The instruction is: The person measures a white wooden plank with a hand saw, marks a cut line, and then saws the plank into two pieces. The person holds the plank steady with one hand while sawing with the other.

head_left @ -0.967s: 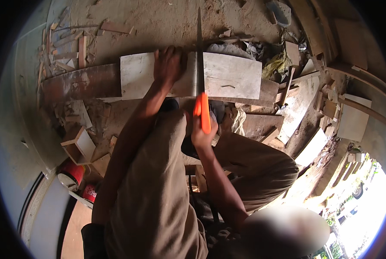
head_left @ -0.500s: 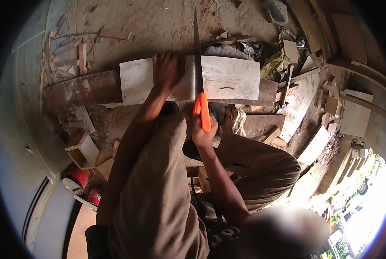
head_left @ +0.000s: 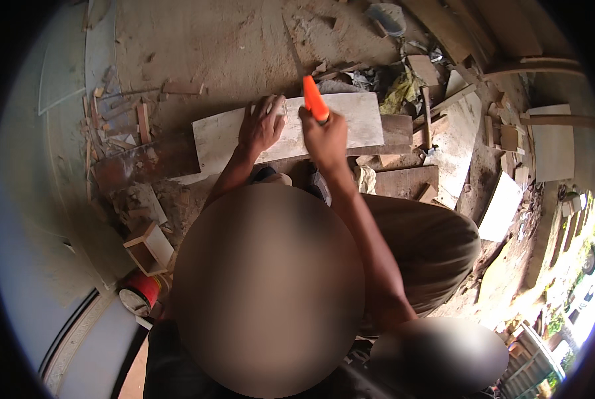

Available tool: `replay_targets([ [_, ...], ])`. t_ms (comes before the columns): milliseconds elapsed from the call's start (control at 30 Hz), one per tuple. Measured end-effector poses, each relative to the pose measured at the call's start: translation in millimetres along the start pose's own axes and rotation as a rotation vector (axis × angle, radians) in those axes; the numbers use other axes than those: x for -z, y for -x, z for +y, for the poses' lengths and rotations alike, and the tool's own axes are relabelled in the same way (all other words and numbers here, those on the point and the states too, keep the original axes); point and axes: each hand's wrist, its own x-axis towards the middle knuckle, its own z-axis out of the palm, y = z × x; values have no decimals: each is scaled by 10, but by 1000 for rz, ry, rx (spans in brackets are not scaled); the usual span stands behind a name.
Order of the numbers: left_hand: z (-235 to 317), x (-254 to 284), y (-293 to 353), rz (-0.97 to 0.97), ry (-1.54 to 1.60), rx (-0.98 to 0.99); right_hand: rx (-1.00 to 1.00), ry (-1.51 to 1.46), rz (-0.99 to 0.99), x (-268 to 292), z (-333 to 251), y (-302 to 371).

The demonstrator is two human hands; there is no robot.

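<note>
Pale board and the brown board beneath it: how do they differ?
The pale board is off-white; the brown board is much darker. The pale board lies on top and looks shorter; the brown board lies beneath, showing past both of the pale board's ends. Both are long, flat and set crosswise in view.

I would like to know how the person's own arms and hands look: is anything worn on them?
The left hand and right hand are bare, with no gloves. No watch or band shows at either wrist. The left forearm and right forearm show no sleeve where visible; higher up, blurred patches hide the arms.
</note>
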Motion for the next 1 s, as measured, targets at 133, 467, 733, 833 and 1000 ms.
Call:
replay_targets([
  [133, -162, 375, 188, -263, -161, -219, -3, 148, -16, 641, -590, -76],
  [467, -26, 3429, -288, -208, -417, -302, 202, 85, 295, 940, -527, 789],
  [733, 1232, 3734, -271, -29, -176, -85, -11, -69, 231, 1179, -145, 1114],
  [833, 1017, 3028, 294, 41, 67, -148, 113, 49, 209, 886, -147, 1401],
  [1000, 665, 1810, 1381, -292, -40, 109, 97, 265, 71, 719, 227, 1445],
])
